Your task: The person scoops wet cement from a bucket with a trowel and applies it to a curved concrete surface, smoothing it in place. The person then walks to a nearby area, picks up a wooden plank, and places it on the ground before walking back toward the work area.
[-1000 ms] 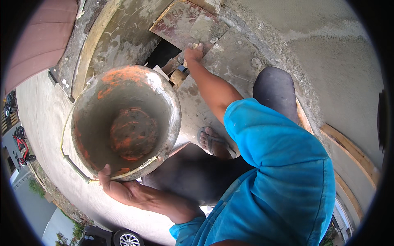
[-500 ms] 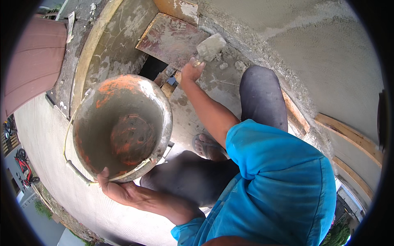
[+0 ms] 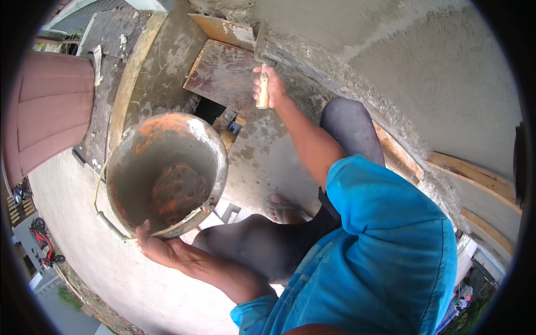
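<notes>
My left hand [image 3: 164, 248] grips the lower rim of a cement-crusted bucket [image 3: 120, 184] with orange patches inside, tipped toward me, its handle hanging at the left. My right hand [image 3: 275, 86] is closed on the pale wooden handle of a hand tool [image 3: 262, 97], apparently a trowel; its head is hard to tell from the grey concrete beyond. The hand is over the right edge of a stained reddish board [image 3: 218, 72]. Below the board is a dark opening [image 3: 210, 109] with wood scraps, beside a wet, mottled concrete ledge [image 3: 257, 156] where my sandalled foot [image 3: 279, 209] rests.
A plastered wall [image 3: 435, 72] with timber strips [image 3: 469, 173] runs along the right. A cracked concrete upstand [image 3: 159, 61] and a faded red panel [image 3: 50, 106] are at the left. A pale pavement [image 3: 78, 223] lies lower left, with a red motorbike [image 3: 46, 243] beyond.
My right hand has risen away from beside the opening toward the wall, turning so the handle shows. The bucket has shifted slightly, still in my left hand, and the view has tilted.
</notes>
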Motion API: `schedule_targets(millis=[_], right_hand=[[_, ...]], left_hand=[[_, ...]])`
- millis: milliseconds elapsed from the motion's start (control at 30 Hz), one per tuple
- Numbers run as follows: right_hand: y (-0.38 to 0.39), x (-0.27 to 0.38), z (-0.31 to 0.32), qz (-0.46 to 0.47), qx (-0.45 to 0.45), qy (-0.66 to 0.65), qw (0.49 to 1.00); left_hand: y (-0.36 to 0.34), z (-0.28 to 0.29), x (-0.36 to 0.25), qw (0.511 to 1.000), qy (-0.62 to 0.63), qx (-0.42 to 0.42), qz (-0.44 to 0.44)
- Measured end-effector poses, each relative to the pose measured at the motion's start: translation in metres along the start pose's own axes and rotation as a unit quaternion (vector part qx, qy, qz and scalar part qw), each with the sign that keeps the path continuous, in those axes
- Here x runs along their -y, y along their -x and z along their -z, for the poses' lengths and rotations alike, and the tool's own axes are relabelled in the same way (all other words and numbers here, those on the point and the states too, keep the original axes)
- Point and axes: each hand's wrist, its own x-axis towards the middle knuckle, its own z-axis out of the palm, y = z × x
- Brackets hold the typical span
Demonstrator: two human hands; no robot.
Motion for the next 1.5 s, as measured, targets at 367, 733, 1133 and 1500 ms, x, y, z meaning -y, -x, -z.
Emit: schedule_targets(millis=[367,733,1133,1500], right_hand=[[0.019,-0.003,-0.016,0.063,-0.147,0.134,0.978],[0.093,-0.017,-0.005,0.085,-0.261,-0.031,0.961],[0.210,0.235,0.073,0.069,-0.124,0.905,0.400],[0.239,0.262,0.175,0.022,-0.037,0.956,0.289]], left_hand=[[-0.002,-0.002,0.002,0.999,0.007,0.033,0.026],[-0.001,-0.011,0.002,0.999,0.015,0.029,0.008],[-0.037,0.007,0.016,1.000,-0.017,0.001,0.000],[-0.044,0.013,0.013,0.998,-0.046,-0.026,-0.027]])
